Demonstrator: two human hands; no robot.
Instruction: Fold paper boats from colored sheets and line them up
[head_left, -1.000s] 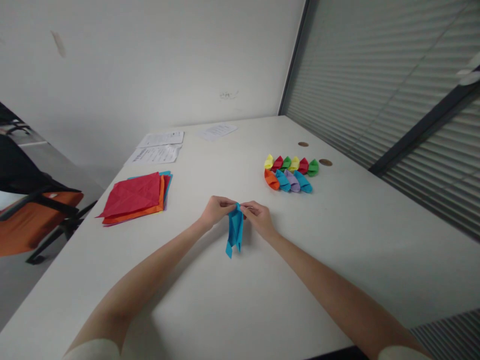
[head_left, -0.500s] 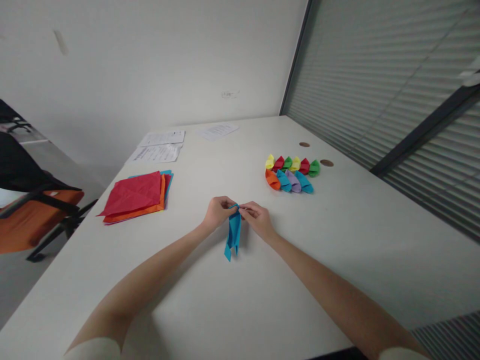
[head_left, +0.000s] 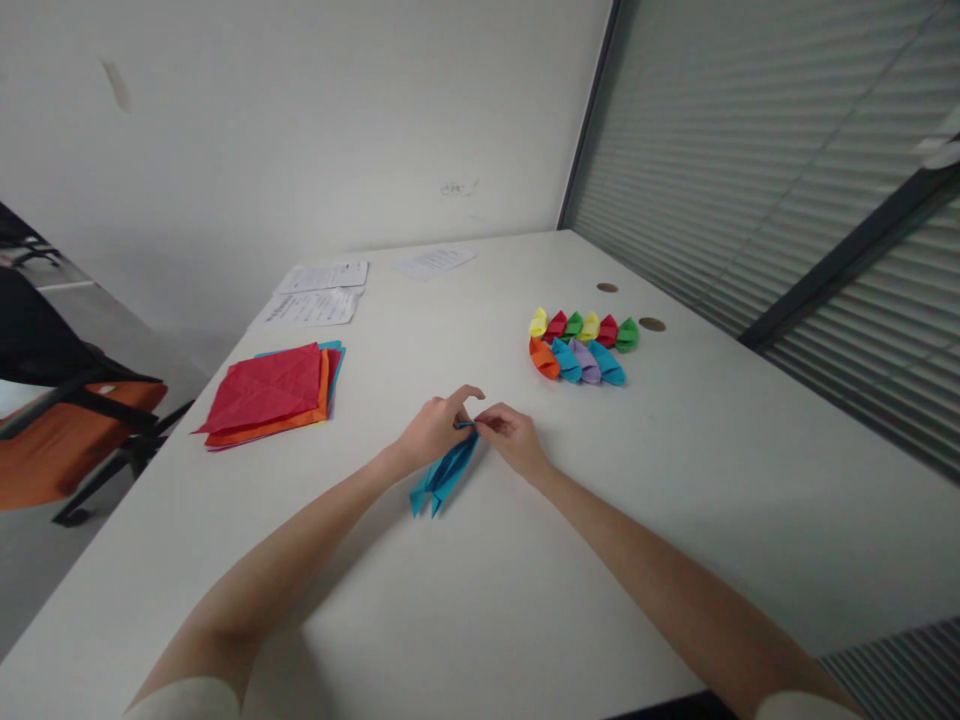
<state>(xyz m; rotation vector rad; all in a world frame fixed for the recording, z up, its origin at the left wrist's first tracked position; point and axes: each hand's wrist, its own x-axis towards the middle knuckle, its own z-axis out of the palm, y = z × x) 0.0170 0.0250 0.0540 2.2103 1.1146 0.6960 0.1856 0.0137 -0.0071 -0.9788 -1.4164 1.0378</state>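
Note:
A strip of folded blue paper (head_left: 448, 470) hangs from my fingers above the white table (head_left: 480, 600), slanting down to the left with two pointed ends at the bottom. My left hand (head_left: 439, 430) grips its upper part, index finger raised and bent away from it. At the top tip, my right hand (head_left: 514, 437) pinches the paper between thumb and fingers. Part of the upper fold is hidden behind the left fingers. To the right and farther back lie small folded paper pieces (head_left: 589, 362) in two rows, in several colours.
A stack of coloured paper sheets (head_left: 266, 390), red on top, lies on the left. Printed sheets (head_left: 315, 306) are at the back left, another printed sheet (head_left: 435, 263) at the back. An orange chair (head_left: 82, 430) stands beyond the left edge; blinds (head_left: 750, 180) run along the right.
The blue paper has swung from nearly upright to a slant, its lower ends moving left. My left index finger has lifted off it. The right hand stays at the top tip.

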